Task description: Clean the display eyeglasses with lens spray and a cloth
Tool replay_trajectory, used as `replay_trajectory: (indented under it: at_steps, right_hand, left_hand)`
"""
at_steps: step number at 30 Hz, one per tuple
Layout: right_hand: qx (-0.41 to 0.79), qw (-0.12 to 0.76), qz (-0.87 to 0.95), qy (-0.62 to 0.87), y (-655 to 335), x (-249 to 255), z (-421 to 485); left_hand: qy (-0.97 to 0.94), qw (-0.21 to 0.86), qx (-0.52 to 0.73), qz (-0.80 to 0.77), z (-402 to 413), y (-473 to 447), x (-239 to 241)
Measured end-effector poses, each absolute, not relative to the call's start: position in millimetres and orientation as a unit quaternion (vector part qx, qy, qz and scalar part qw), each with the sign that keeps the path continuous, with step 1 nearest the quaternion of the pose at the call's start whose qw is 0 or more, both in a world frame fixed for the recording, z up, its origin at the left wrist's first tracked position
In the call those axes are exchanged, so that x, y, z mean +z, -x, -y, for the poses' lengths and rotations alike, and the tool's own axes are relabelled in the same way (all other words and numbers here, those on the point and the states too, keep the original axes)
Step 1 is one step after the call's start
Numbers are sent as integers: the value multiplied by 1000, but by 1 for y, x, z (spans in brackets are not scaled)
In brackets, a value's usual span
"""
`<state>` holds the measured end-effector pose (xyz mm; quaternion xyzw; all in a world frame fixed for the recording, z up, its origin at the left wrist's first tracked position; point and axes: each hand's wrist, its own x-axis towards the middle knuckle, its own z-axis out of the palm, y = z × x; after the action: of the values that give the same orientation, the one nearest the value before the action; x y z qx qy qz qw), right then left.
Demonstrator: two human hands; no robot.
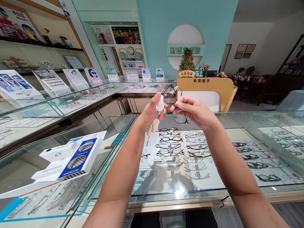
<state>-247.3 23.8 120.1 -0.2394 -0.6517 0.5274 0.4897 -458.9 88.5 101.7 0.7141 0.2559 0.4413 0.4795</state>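
My left hand (153, 110) is wrapped round a small white spray bottle (160, 104), held upright with its top near my thumb. Just to the right, my right hand (193, 110) pinches a pair of dark-framed eyeglasses (180, 116) near the bridge. The glasses are turned on end, one lens above my fingers and the other below, and a small pale tag shows on the upper lens. Bottle and glasses are close together, above the glass display case (171, 193). The fingers of my left hand partly hide the bottle's lower part.
Under the glass top lie rows of eyeglasses (169, 139). A blue and white box-shaped display (82, 158) stands on the left. Another glass counter (95, 91) with upright cards runs along the back left. A wooden cashier desk (206, 85) is behind; a person (239, 76) sits at the far right.
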Motion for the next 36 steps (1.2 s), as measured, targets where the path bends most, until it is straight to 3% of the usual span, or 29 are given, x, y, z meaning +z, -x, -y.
replay_trajectory:
  at_steps: [11, 17, 25, 36]
  right_hand:
    - [542, 472, 655, 236, 247, 118, -27]
    - [563, 518, 601, 230, 247, 117, -31]
    - [568, 569, 543, 240, 244, 114, -41]
    - [568, 587, 529, 231, 243, 115, -41]
  left_hand:
    - [-772, 425, 417, -221, -97, 460, 94]
    - [-773, 421, 416, -228, -95, 459, 98]
    - [-863, 367, 262, -226, -82, 453, 101]
    - [-843, 329, 346, -249, -83, 466, 111]
